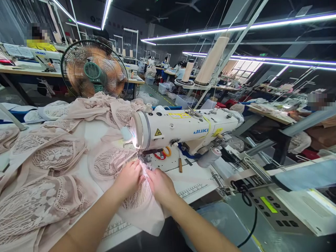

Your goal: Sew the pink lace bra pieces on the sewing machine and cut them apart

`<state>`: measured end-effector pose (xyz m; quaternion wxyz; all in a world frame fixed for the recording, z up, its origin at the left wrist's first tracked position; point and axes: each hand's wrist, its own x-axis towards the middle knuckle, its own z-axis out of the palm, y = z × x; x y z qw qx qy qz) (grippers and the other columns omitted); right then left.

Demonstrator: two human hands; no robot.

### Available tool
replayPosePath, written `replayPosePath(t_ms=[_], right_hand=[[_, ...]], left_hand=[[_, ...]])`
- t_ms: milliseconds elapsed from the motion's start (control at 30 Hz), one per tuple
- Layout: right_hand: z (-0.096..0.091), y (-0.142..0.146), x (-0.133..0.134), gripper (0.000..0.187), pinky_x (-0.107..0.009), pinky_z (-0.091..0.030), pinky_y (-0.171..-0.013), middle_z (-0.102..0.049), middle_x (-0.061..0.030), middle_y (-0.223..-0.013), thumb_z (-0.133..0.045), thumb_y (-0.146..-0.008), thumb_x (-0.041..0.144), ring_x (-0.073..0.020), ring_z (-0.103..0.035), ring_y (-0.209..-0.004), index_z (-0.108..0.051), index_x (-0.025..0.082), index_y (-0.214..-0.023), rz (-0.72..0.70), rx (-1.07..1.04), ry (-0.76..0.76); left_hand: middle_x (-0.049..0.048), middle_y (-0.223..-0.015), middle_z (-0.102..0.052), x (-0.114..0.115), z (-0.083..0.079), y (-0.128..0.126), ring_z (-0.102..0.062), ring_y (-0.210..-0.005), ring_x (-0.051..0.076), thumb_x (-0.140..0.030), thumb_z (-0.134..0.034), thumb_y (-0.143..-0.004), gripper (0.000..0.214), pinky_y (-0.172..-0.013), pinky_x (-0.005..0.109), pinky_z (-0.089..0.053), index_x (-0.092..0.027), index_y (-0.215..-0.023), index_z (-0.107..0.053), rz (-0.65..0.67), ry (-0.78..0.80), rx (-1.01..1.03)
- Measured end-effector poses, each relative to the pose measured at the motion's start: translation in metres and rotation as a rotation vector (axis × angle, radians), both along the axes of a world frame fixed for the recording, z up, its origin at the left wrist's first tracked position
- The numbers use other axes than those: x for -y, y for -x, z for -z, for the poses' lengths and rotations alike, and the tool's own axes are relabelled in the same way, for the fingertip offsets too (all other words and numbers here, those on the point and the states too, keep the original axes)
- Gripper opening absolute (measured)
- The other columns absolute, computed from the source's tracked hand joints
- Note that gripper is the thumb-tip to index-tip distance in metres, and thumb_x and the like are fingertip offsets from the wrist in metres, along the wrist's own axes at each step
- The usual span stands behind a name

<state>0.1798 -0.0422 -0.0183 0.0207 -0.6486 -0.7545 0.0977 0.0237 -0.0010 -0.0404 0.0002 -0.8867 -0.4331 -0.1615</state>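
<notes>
Both hands work at the needle end of a white sewing machine. My left hand is closed on a pale pink lace garment piece, its fingers close to the presser foot. On the piece's right side, my right hand pinches the same fabric. The lower part of the piece drapes over the table's front edge. More lace fabric lies bunched left of the needle. The stitching point itself is mostly hidden behind fingers and cloth.
Lace pieces are heaped on the left of the table. Behind them stands a large fan. A wooden-handled tool and a grey thread cone lie beneath the machine arm. A control box sits at right.
</notes>
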Motion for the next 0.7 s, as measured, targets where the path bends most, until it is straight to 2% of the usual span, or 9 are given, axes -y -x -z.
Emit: replayPosePath(t_ms=[200,267,433,567,700], right_hand=[[-0.001,0.005,0.006,0.038,-0.031,-0.038,-0.073,-0.063,-0.0085,-0.100,-0.040,-0.089,0.011,-0.0248,-0.055,-0.092,-0.061,0.023,-0.119,-0.010,0.123,-0.043],[0.000,0.005,0.010,0.037,-0.032,-0.039,-0.075,-0.063,-0.0092,-0.103,-0.039,-0.090,0.011,-0.0257,-0.054,-0.094,-0.060,0.021,-0.119,-0.005,0.114,-0.052],[0.011,0.004,0.023,0.030,-0.031,-0.042,-0.075,-0.059,-0.0091,-0.099,-0.042,-0.090,0.015,-0.0230,-0.054,-0.090,-0.063,0.020,-0.110,-0.007,-0.014,-0.104],[0.019,0.004,0.028,0.027,-0.029,-0.042,-0.070,-0.058,-0.0083,-0.095,-0.042,-0.091,0.020,-0.0211,-0.055,-0.085,-0.063,0.021,-0.107,0.001,-0.084,-0.152],[0.018,0.005,0.024,0.025,-0.029,-0.042,-0.067,-0.058,-0.0081,-0.091,-0.047,-0.090,0.025,-0.0212,-0.056,-0.082,-0.063,0.020,-0.108,0.007,-0.075,-0.109]], left_hand=[[0.0186,-0.119,-0.061,0.002,-0.005,0.001,-0.054,-0.112,0.031,-0.025,-0.059,-0.082,0.039,-0.096,0.043,-0.046,-0.006,-0.116,-0.057,-0.017,0.048,-0.039],[0.0183,-0.118,-0.061,0.003,-0.007,0.000,-0.054,-0.111,0.032,-0.027,-0.059,-0.082,0.038,-0.094,0.043,-0.046,-0.006,-0.114,-0.058,-0.016,0.062,-0.060],[0.0160,-0.113,-0.062,0.005,-0.015,0.001,-0.055,-0.107,0.031,-0.031,-0.056,-0.085,0.024,-0.089,0.041,-0.048,-0.011,-0.096,-0.064,-0.038,0.123,-0.065],[0.0145,-0.108,-0.063,0.006,-0.019,0.000,-0.055,-0.102,0.030,-0.037,-0.056,-0.085,0.039,-0.086,0.041,-0.048,-0.009,-0.111,-0.060,-0.052,0.128,-0.091],[0.0126,-0.105,-0.063,0.007,-0.017,-0.004,-0.055,-0.098,0.029,-0.039,-0.053,-0.086,0.044,-0.082,0.040,-0.049,-0.009,-0.117,-0.059,-0.086,0.110,-0.119]])
